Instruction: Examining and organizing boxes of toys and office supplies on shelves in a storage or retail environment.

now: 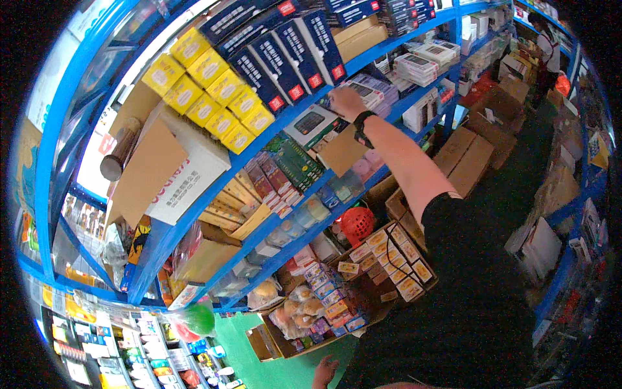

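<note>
My right hand (347, 103), with a black band or watch at the wrist, reaches into a blue metal shelf rack. It is at the front of a shelf, between a white-and-green calculator box (311, 125) and a stack of white and purple boxes (367, 95). The fingers are curled and blurred, so a grip on anything cannot be made out. Just below the hand, a brown cardboard flap (342, 150) sticks out from the shelf. Low in the view hangs my left hand (325, 372), fingers apart and holding nothing, over the green floor (233, 335).
Navy boxes (291, 58) and stacked yellow boxes (209, 87) fill the shelf above. On the floor, an open carton (340, 330) holds small boxes and bagged goods, near a red basket (356, 224). More cartons (464, 153) line the aisle, where another person (546, 53) stands.
</note>
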